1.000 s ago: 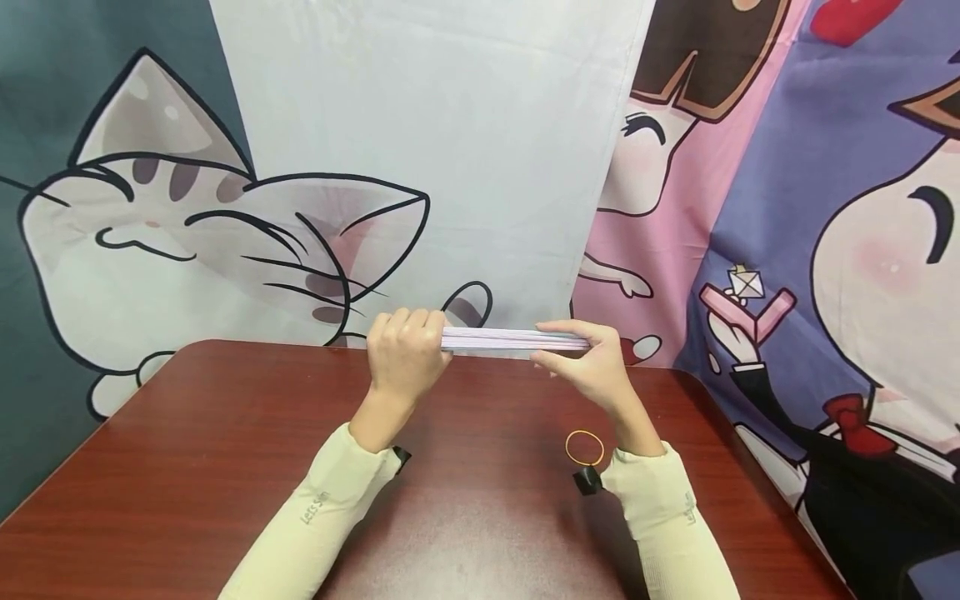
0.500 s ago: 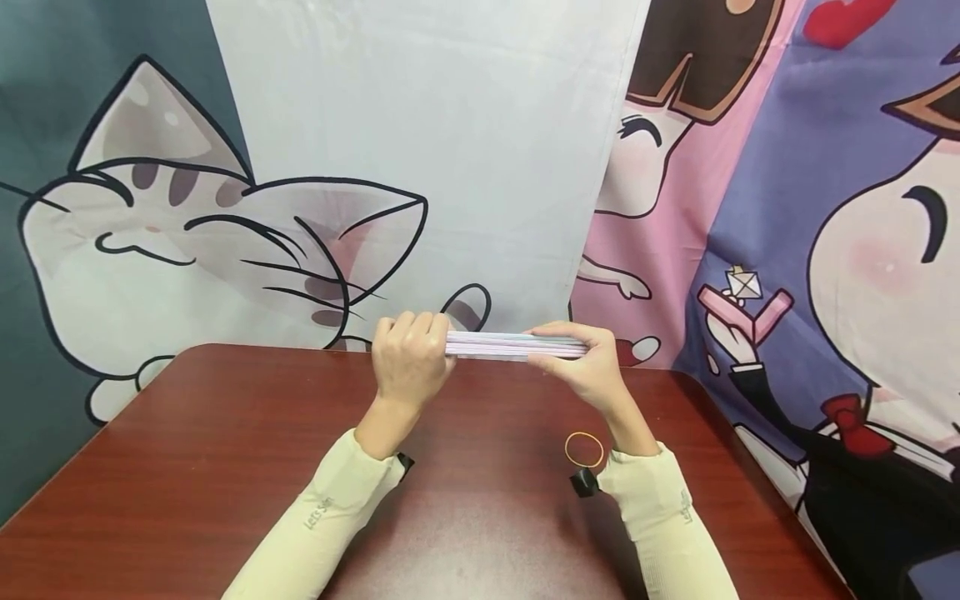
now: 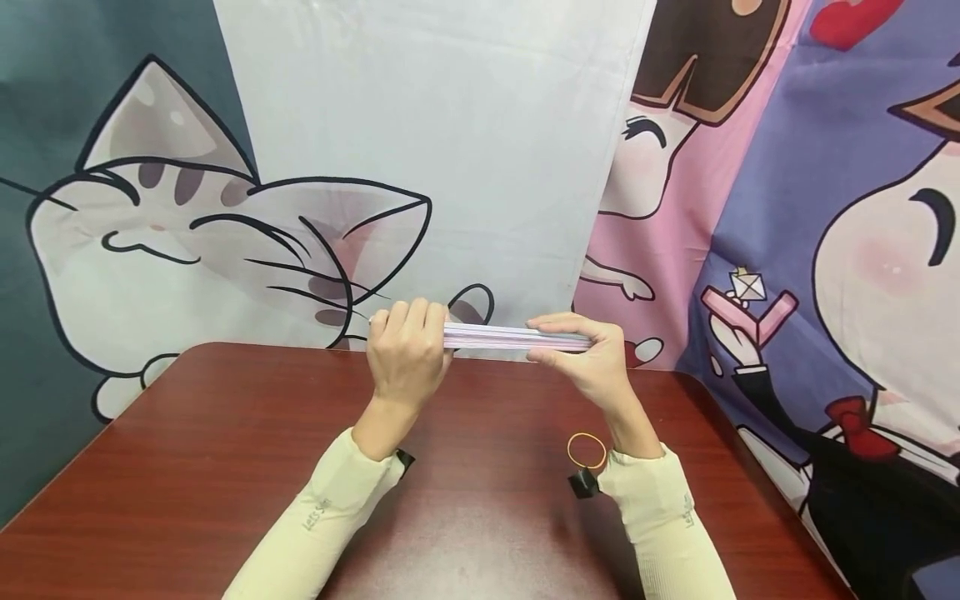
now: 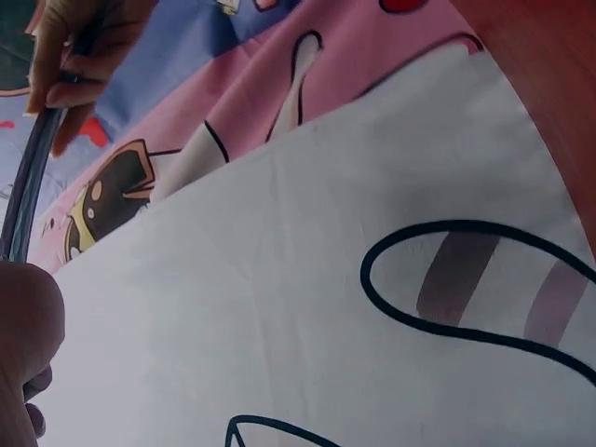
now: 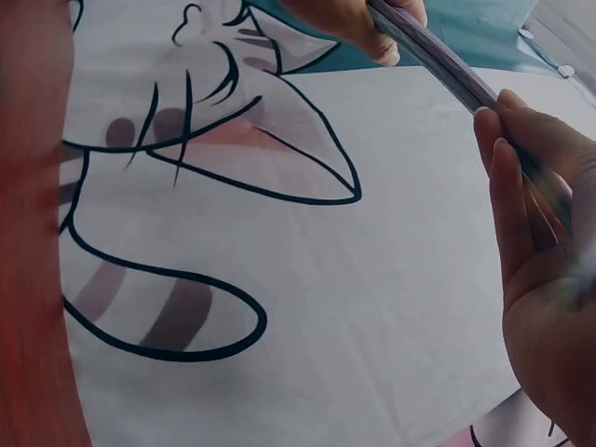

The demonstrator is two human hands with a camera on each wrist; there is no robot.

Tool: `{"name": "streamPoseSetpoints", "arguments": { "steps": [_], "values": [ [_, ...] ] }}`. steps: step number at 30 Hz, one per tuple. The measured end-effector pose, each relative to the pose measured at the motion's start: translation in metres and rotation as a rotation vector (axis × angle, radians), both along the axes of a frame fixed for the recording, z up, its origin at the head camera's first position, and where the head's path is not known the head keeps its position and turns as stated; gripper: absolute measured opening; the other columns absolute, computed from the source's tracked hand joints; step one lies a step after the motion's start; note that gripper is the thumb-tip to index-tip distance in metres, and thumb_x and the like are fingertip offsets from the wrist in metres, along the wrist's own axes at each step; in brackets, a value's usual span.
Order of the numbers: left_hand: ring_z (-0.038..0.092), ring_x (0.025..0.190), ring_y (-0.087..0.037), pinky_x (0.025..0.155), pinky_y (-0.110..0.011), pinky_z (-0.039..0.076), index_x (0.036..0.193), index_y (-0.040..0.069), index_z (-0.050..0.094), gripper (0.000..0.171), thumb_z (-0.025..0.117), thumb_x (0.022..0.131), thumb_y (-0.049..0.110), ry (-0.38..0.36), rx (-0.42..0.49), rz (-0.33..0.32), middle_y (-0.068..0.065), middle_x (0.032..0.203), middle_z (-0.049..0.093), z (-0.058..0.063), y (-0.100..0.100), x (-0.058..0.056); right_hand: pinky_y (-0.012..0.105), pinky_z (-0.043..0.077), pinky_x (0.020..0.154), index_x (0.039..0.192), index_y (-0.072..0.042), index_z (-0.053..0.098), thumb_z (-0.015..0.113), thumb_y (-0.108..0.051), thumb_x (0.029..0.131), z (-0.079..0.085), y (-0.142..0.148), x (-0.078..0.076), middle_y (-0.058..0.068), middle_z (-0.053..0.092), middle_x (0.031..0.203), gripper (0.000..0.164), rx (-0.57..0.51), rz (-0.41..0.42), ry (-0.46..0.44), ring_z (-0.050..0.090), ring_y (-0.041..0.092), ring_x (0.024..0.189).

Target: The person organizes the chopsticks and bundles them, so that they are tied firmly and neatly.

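Note:
Both hands hold up a stack of thin sheets [image 3: 491, 337], white and pinkish, seen edge-on above the far side of the table. At its left end my left hand [image 3: 407, 350] grips it with curled fingers, knuckles upward. The right hand [image 3: 592, 354] pinches the other end, thumb below and fingers above. In the left wrist view the stack [image 4: 30, 182] is a dark narrow strip running between the two hands. The right wrist view has the stack [image 5: 447, 65] slanting down into the right fingers. What the sheets' faces look like is hidden.
A thin yellow rubber band [image 3: 586, 451] lies on the reddish-brown table [image 3: 225, 467], near the right wrist. Black pieces [image 3: 582, 482] are strapped under both cuffs. Behind the table hang cloths printed with a cartoon cat [image 3: 165, 275] and cartoon people.
The stack and both hands have shifted only slightly, the stack's right end now a little lower than its left. Both hands keep their hold throughout.

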State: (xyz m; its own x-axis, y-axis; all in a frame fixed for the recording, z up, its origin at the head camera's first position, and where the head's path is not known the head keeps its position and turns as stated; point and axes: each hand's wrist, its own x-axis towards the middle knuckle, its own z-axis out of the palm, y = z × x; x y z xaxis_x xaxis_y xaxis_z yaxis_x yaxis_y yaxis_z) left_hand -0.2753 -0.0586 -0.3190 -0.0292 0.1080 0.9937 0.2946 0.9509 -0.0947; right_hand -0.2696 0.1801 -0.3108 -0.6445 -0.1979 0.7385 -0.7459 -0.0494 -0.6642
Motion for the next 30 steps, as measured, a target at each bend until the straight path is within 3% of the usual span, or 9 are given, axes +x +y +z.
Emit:
{"name": "streamPoseSetpoints", "arguments": {
  "steps": [6,11,14,19,22,24,30],
  "values": [
    [0.044,0.059,-0.029,0.060,-0.040,0.035,0.067,0.005,0.048,0.032,0.054,0.096,0.019,-0.043,0.009,0.012,-0.007,0.063,0.046,0.000,-0.001,0.002,0.030,0.058,0.065,0.092,0.010,0.070,0.081,0.018,0.065,0.001,-0.001,-0.001,0.014,0.074,0.093,0.030,0.015,0.018,0.016,0.070,0.025,0.081],
    [0.046,0.058,-0.027,0.060,-0.041,0.036,0.066,0.006,0.050,0.040,0.054,0.099,0.029,-0.046,0.018,0.017,-0.006,0.060,0.045,-0.004,0.001,0.005,0.028,0.056,0.069,0.086,0.005,0.066,0.083,0.016,0.063,0.000,-0.004,0.000,0.012,0.072,0.090,0.031,0.029,-0.052,0.042,0.068,0.026,0.083],
    [0.045,0.056,-0.027,0.059,-0.041,0.037,0.066,0.006,0.049,0.040,0.053,0.099,0.027,-0.051,0.019,0.018,-0.005,0.059,0.044,-0.005,0.004,0.004,0.027,0.056,0.067,0.089,0.002,0.070,0.085,0.013,0.063,0.001,-0.002,0.002,0.012,0.073,0.091,0.032,0.047,-0.095,0.044,0.069,0.024,0.081],
    [0.043,0.054,-0.027,0.060,-0.041,0.038,0.064,0.007,0.046,0.038,0.050,0.098,0.022,-0.066,0.020,0.016,-0.005,0.058,0.042,-0.006,0.003,0.001,0.024,0.056,0.064,0.098,0.003,0.076,0.087,0.008,0.063,0.002,0.001,0.003,0.008,0.076,0.088,0.037,0.126,-0.160,0.015,0.072,0.014,0.075],
    [0.043,0.054,-0.026,0.062,-0.042,0.038,0.066,0.006,0.047,0.038,0.051,0.098,0.026,-0.080,0.007,-0.004,-0.005,0.058,0.043,-0.008,0.002,0.001,0.022,0.054,0.059,0.093,0.005,0.077,0.088,0.008,0.062,0.000,0.003,0.004,0.002,0.076,0.082,0.033,0.133,-0.191,-0.012,0.070,0.010,0.068],
    [0.044,0.055,-0.025,0.064,-0.043,0.038,0.068,0.006,0.048,0.038,0.054,0.096,0.032,-0.089,-0.007,-0.023,-0.004,0.060,0.043,-0.009,0.002,0.001,0.021,0.053,0.055,0.091,0.006,0.077,0.088,0.008,0.062,0.000,0.004,0.005,-0.001,0.075,0.077,0.031,0.120,-0.192,-0.021,0.068,0.008,0.062],
    [0.045,0.056,-0.023,0.062,-0.042,0.037,0.071,0.008,0.051,0.049,0.063,0.079,0.055,-0.050,-0.079,-0.029,-0.003,0.062,0.045,-0.009,-0.001,0.001,0.024,0.055,0.053,0.089,0.014,0.073,0.082,0.017,0.063,0.004,0.004,0.008,0.006,0.074,0.070,0.028,0.055,-0.119,-0.032,0.070,0.011,0.057]
  ]
}}
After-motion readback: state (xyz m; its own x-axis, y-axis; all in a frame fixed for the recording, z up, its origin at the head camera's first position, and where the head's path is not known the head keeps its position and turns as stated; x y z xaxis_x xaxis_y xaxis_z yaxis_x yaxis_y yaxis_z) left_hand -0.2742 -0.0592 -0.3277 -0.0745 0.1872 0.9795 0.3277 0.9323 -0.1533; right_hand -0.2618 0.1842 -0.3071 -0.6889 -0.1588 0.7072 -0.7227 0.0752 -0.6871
